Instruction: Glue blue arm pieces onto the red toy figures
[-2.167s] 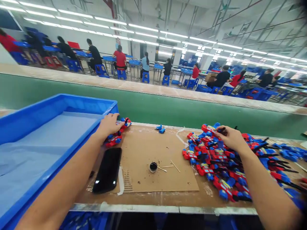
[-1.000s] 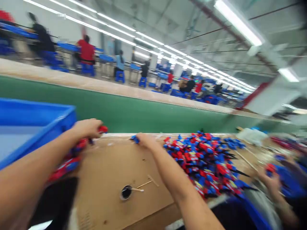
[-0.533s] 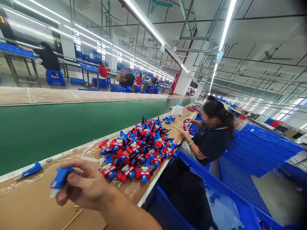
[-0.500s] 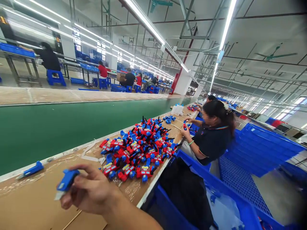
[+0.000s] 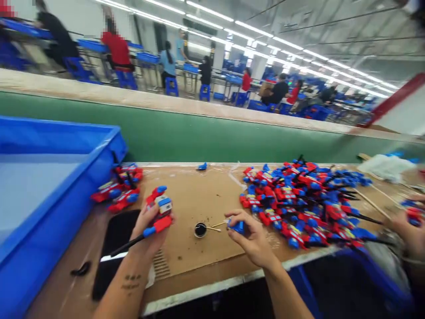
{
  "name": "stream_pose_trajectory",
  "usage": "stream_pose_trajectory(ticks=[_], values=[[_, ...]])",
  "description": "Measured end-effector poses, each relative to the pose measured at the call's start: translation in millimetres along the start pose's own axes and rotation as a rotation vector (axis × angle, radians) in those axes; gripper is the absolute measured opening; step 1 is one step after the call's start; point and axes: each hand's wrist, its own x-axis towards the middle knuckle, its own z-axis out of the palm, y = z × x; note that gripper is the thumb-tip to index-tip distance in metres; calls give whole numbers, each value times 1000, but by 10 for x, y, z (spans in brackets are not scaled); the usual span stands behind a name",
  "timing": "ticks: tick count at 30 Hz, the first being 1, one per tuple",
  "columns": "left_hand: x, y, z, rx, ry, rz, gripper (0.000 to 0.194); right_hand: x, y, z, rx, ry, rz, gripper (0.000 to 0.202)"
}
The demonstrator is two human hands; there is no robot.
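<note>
My left hand (image 5: pixel 151 226) is wrapped round a red, blue and white toy figure (image 5: pixel 164 206) with a long black piece sticking out at the lower left. My right hand (image 5: pixel 247 232) pinches a small blue part (image 5: pixel 236 225) above the cardboard. Between the hands stands a small round pot (image 5: pixel 200 229) with dark contents, and cotton swabs (image 5: pixel 214 228) lie beside it. A large pile of red and blue toy figures (image 5: pixel 299 199) spreads to the right of my right hand.
A blue bin (image 5: pixel 109 150) stands at the left, with a few figures (image 5: pixel 122 190) beside it. A black phone-like slab (image 5: pixel 109 252) lies under my left forearm. A co-worker's hand (image 5: pixel 407 230) shows at the right edge. Behind runs a green belt (image 5: pixel 199 137).
The view has swung left and down, bringing my left hand with the figure, the pot and the blue bin into sight. My right hand still holds a blue part, now near the pot.
</note>
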Motion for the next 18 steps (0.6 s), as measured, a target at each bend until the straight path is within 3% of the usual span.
stream_pose_trajectory(ticks=[3,6,8,11,14,18], values=[[-17,22,101,-86,141,9,60,48,18,99,-111,-35,-82,19],[-14,36,198,-121,140,16,54,40,63,183,-61,-24,-33,33],[-20,49,195,-151,143,18,51,92,147,151,-73,69,-7,32],[-18,60,159,-192,177,21,52,340,326,50,-294,152,71,27],[-16,58,148,-199,189,26,54,717,467,58,-496,103,139,20],[-16,59,122,-174,224,33,55,1034,375,54,-636,58,141,14]])
